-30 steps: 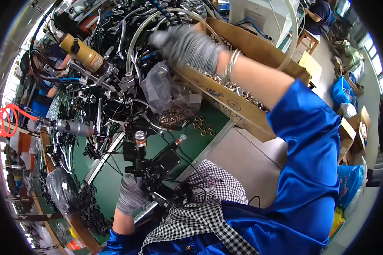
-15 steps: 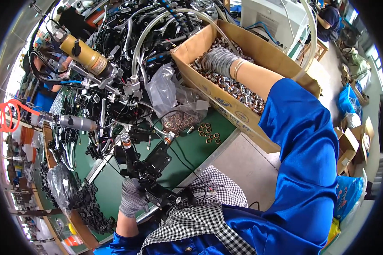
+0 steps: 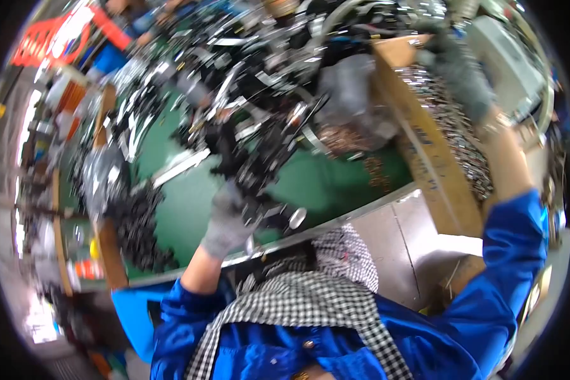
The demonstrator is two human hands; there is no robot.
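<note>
My left hand (image 3: 227,220), in a grey knit glove, is wrapped round the near end of a black metal assembly (image 3: 250,166) with several arms and a round silvery end. The assembly is held over the green bench top (image 3: 183,228), and motion blurs its details. At the far right my right hand (image 3: 456,73), also gloved, is over the far part of a long cardboard box (image 3: 434,171). That box holds a heap of small shiny metal parts (image 3: 434,95). Blur smears the right hand's fingers, so whether they hold anything does not show.
A grey plastic bag (image 3: 348,85) and copper-coloured rings (image 3: 377,174) lie left of the box. Tangled black and silver parts (image 3: 234,69) cover the bench's far side. A pile of black pieces (image 3: 139,228) lies at left. A red coiled hose (image 3: 50,41) hangs at upper left.
The whole view has swung and become blurred. My left hand still holds the black assembly. My right hand, earlier among the parts in the box, now appears near the box's far end.
</note>
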